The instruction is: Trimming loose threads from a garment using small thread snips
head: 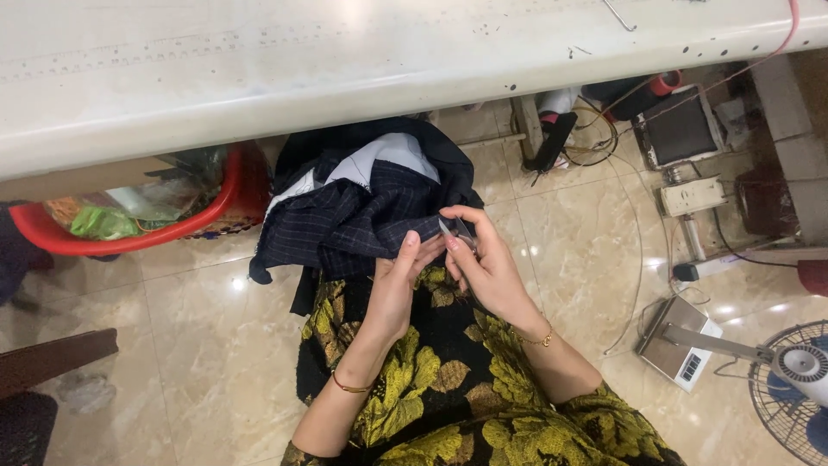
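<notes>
Pinching dark checked garment point(362, 216) | both hands point(448, 267) closed | small tool point(455, 231) indistinct

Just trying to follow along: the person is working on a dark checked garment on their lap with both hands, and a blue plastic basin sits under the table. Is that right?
Not quite: the basin under the table is red, not blue, as the head view shows. The rest holds: the left hand and right hand both work on the dark checked garment on the lap.
</notes>
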